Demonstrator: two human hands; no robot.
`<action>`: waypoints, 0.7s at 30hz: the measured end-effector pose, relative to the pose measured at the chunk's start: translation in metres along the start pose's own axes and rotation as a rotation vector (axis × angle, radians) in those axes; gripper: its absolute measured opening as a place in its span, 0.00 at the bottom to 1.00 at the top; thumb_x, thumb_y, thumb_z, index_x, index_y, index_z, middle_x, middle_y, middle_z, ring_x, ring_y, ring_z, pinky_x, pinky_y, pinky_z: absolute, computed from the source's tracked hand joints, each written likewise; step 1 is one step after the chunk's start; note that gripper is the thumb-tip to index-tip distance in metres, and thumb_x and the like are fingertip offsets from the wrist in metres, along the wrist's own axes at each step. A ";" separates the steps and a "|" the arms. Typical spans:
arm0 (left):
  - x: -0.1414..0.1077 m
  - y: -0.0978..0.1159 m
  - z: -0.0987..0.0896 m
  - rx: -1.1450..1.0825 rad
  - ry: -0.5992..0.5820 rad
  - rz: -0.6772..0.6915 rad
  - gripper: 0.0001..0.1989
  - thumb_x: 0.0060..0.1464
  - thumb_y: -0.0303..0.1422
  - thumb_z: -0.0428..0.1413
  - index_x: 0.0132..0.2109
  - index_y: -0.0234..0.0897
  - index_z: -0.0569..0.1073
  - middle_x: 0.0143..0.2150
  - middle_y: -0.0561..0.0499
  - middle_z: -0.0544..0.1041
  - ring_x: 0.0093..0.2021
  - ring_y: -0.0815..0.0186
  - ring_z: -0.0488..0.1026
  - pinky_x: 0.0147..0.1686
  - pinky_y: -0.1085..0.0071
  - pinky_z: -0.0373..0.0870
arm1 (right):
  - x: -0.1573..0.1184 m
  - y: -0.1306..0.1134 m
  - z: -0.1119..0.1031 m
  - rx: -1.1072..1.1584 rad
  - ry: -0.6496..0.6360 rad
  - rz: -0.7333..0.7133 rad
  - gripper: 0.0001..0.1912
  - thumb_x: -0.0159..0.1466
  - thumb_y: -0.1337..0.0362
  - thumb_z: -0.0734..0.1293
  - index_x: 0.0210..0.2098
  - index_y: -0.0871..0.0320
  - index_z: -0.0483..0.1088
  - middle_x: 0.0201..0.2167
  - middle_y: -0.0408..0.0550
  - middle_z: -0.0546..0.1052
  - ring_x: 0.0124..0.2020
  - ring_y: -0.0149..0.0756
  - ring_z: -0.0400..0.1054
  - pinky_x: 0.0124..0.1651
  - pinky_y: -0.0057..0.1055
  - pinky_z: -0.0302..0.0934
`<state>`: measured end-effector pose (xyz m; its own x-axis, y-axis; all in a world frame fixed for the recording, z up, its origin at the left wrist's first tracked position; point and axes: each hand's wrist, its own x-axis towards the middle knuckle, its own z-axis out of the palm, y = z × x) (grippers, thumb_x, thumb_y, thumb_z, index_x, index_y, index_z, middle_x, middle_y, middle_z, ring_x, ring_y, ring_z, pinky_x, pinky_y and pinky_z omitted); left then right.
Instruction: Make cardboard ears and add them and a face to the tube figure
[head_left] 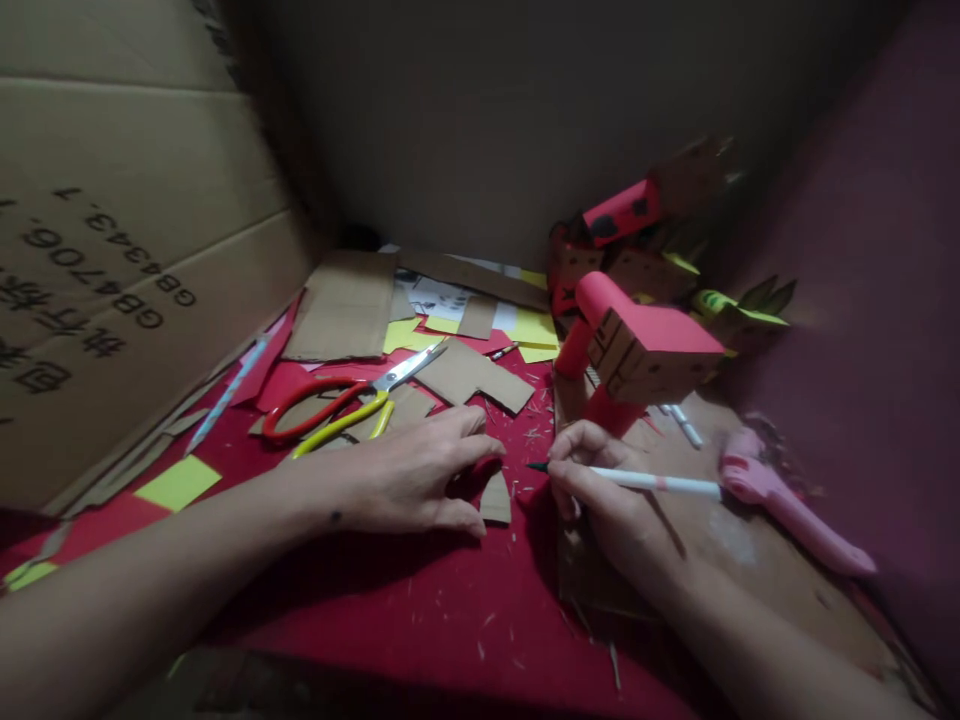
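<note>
My right hand (600, 490) grips a white marker (660, 482), its dark tip pointing left over the red tabletop (442, 610). To its left, my left hand (427, 465) rests low with thumb and index finger apart and nothing seen between them. Just beyond those fingertips lies a small cardboard piece (496, 500); whether they touch it I cannot tell. Behind the left hand are scissors (360, 402) with one red and one yellow handle, blades parted slightly. A notched cardboard piece (476, 375) lies under their tip.
A large printed cardboard box (142, 240) walls off the left. At right stands a red-topped cardboard figure (652, 345) on a brown board (720, 540), with a pink glue gun (795, 500) nearby. Paper sheets and a cardboard rectangle (341, 305) lie at the back.
</note>
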<state>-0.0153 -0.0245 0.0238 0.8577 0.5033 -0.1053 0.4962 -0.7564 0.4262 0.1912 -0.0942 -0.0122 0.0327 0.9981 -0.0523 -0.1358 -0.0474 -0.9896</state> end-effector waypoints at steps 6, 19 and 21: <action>0.003 -0.005 0.005 -0.014 0.022 0.004 0.25 0.53 0.46 0.62 0.52 0.38 0.71 0.42 0.49 0.64 0.40 0.61 0.66 0.36 0.69 0.64 | -0.007 -0.003 0.003 -0.120 -0.078 0.020 0.05 0.60 0.67 0.68 0.31 0.56 0.67 0.17 0.34 0.67 0.16 0.22 0.55 0.20 0.21 0.48; -0.005 -0.006 0.002 0.073 0.192 0.317 0.06 0.60 0.29 0.55 0.39 0.38 0.78 0.31 0.52 0.64 0.31 0.68 0.63 0.30 0.72 0.58 | -0.006 0.002 0.002 -0.366 -0.026 -0.027 0.06 0.58 0.63 0.69 0.26 0.55 0.70 0.18 0.38 0.70 0.19 0.26 0.58 0.19 0.23 0.50; -0.005 -0.005 0.003 0.196 0.208 0.359 0.08 0.61 0.29 0.54 0.36 0.36 0.78 0.29 0.51 0.65 0.30 0.66 0.62 0.29 0.69 0.56 | -0.007 0.003 0.002 -0.417 -0.027 -0.050 0.06 0.58 0.62 0.69 0.26 0.54 0.70 0.19 0.39 0.71 0.20 0.27 0.60 0.20 0.23 0.52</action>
<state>-0.0216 -0.0250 0.0192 0.9447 0.2528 0.2088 0.2059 -0.9530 0.2223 0.1886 -0.1009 -0.0147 0.0022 1.0000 -0.0046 0.2782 -0.0051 -0.9605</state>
